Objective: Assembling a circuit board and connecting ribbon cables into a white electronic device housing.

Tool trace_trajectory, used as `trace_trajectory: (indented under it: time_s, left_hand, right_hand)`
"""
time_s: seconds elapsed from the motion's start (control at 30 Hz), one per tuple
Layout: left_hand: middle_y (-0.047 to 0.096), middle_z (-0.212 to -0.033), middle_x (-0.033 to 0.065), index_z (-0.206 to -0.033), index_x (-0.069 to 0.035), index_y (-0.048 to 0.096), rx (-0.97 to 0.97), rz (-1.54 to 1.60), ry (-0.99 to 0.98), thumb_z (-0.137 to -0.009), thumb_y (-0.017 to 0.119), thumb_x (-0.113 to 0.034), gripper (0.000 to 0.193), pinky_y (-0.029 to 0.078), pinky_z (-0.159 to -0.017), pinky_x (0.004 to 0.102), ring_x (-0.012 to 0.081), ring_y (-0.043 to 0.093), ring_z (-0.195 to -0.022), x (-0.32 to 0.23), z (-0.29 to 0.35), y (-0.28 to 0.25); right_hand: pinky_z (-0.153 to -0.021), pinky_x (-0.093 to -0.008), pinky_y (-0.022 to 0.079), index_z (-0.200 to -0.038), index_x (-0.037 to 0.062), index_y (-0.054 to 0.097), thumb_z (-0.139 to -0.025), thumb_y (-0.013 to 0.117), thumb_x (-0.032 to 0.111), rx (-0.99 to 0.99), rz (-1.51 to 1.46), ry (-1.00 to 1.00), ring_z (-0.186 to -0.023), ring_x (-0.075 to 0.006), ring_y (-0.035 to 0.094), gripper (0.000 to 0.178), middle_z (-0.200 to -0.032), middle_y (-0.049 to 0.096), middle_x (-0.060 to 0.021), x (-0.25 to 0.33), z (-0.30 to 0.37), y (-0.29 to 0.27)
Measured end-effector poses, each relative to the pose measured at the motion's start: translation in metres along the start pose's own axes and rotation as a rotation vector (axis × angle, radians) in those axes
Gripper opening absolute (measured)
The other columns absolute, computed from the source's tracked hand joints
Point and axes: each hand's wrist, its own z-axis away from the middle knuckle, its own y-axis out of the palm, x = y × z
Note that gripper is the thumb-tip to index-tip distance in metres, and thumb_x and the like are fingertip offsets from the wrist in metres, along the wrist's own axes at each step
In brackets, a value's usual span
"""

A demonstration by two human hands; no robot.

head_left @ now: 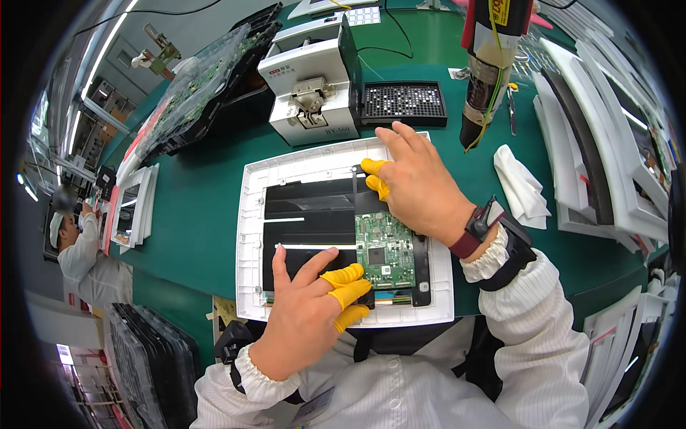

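Note:
A white plastic housing [250, 214] lies on the green bench in front of me, with black panels [307, 193] inside it. On its right half a green circuit board [400, 239] sits on a black mounting plate [421, 257]. My left hand [304, 314] rests on the lower middle, fingers spread, its yellow finger cots touching the board's lower left edge. At the upper end of the plate is my right hand [421, 182]. Two of its yellow-capped fingertips press there, while other fingers stretch over the housing's far rim. Neither hand visibly grips anything.
Beyond the housing stand a screw feeder [314, 79] and a black perforated tray [404, 104]. An electric screwdriver [493, 64] hangs at upper right, above a white cloth [522, 186]. White housings [629, 143] are stacked right. Black trays of circuit boards [207, 93] stand left; a co-worker [89, 250] sits far left.

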Motion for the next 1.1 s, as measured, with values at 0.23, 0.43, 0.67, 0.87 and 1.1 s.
trace_trajectory:
  time_s: [0.23,0.43,0.67,0.87,1.1]
  left_hand:
    - [0.071,-0.110,-0.0002,-0.102,-0.016,0.076,0.013,-0.014,-0.005,-0.073,0.084,-0.023,0.031,0.012,-0.112,0.0705,0.0257,0.055,-0.127,0.001,-0.001,0.001]
    - [0.067,-0.092,0.0015,-0.105,-0.016,0.076,0.032,-0.027,0.020,-0.079,0.079,-0.027,0.028,0.011,-0.111,0.0715,0.0233,0.055,-0.126,0.002,-0.002,0.001]
    - [0.069,-0.110,0.0026,-0.110,-0.016,0.074,0.025,0.004,0.014,-0.081,0.078,-0.028,0.032,0.012,-0.111,0.0714,0.0248,0.051,-0.130,0.003,0.003,0.000]
    - [0.064,-0.124,0.0040,-0.110,-0.014,0.072,0.032,0.106,-0.081,-0.075,0.084,-0.023,0.039,0.016,-0.114,0.0652,0.0312,0.045,-0.134,0.011,0.017,-0.022]
    - [0.066,-0.116,0.0149,-0.115,-0.003,0.067,-0.442,0.239,-0.312,-0.083,0.078,-0.014,0.036,0.048,-0.098,0.0395,0.0337,0.061,-0.114,0.077,0.026,-0.040]
  right_hand:
    - [-0.114,-0.0509,0.030,-0.095,-0.0035,0.073,-0.078,0.067,0.003,0.018,-0.032,0.033,-0.139,-0.0411,0.037,0.019,-0.144,0.047,-0.0236,-0.001,-0.001,0.000]
    - [-0.113,-0.0504,0.029,-0.101,0.0000,0.074,-0.081,0.065,0.011,0.009,0.019,0.021,-0.136,-0.0414,0.040,0.025,-0.140,0.050,-0.0249,-0.002,0.000,0.000]
    - [-0.111,-0.0484,0.034,-0.099,-0.0041,0.071,-0.079,0.065,0.005,-0.118,-0.090,0.025,-0.133,-0.0411,0.042,0.023,-0.137,0.052,-0.0246,-0.010,-0.003,0.003]
    - [-0.102,-0.0429,0.042,-0.103,-0.0018,0.068,-0.076,0.065,0.000,-0.278,-0.224,-0.043,-0.117,-0.0349,0.053,0.028,-0.116,0.060,-0.0152,-0.006,-0.014,-0.014]
    - [-0.088,-0.0403,0.046,-0.097,0.0002,0.071,-0.077,0.069,0.006,-0.321,-0.282,-0.027,-0.096,-0.0309,0.059,0.020,-0.097,0.065,-0.0116,0.004,-0.012,-0.025]
